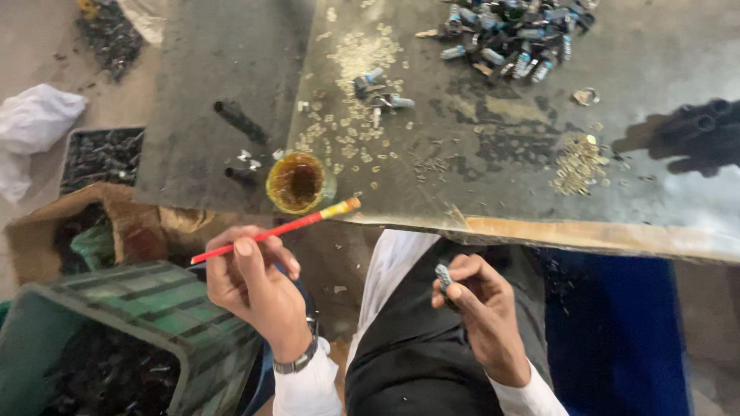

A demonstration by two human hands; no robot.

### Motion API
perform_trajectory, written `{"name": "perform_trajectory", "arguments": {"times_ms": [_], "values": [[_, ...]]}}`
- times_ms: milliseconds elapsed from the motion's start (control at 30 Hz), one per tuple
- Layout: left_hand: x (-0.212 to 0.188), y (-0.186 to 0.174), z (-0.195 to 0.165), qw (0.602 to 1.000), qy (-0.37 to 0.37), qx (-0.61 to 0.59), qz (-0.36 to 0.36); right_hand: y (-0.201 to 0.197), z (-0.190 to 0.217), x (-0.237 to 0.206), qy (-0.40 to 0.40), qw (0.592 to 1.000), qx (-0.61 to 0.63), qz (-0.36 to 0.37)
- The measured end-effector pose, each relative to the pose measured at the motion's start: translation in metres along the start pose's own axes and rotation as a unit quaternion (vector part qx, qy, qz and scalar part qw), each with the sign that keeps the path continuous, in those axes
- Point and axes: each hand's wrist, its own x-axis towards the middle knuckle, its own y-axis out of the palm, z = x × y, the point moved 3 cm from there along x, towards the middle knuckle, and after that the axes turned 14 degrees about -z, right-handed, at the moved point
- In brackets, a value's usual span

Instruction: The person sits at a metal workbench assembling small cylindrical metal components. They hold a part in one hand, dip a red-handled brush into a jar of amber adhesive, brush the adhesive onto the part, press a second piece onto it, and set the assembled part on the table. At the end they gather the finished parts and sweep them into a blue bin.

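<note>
Left hand (250, 281) fingers pinch a slim red brush (277, 229); right hand (482, 304) fingers clamp a small grey cylinder (444, 276).

Left hand (254, 285) pinches a red brush (277, 229), its tip just right of a small amber cup (297, 182) at the table (478, 154) near edge. Right hand (482, 308) pinches a small grey part (443, 276). Parts pile (512, 35) far right; green crate (146, 316) near left.
</note>
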Motion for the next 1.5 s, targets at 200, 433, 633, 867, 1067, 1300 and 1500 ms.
{"name": "perform_trajectory", "arguments": {"times_ms": [200,433,633,867,1067,1300,1500], "values": [[-0.032,0.01,0.006,0.988,-0.129,-0.043,0.07,0.012,0.013,0.002,0.003,0.999,0.045,0.018],[-0.051,0.023,0.015,0.974,-0.171,-0.049,0.141,0.01,0.024,0.005,-0.004,0.998,0.056,0.013],[-0.059,0.03,0.017,0.968,-0.173,-0.034,0.177,0.005,0.025,0.003,0.002,0.999,0.054,0.003],[-0.057,0.029,0.019,0.974,-0.182,-0.074,0.11,0.004,0.029,0.006,-0.004,0.999,0.038,0.003],[-0.055,0.026,0.024,0.972,-0.185,-0.061,0.131,0.0,0.029,0.007,0.0,0.999,0.033,-0.006],[0.016,-0.001,0.012,0.98,0.157,0.12,-0.017,-0.077,0.028,-0.015,-0.093,0.965,-0.173,-0.174],[0.001,-0.023,0.021,0.972,0.176,0.104,-0.118,-0.198,0.02,-0.01,-0.186,0.793,-0.468,-0.344]]}}
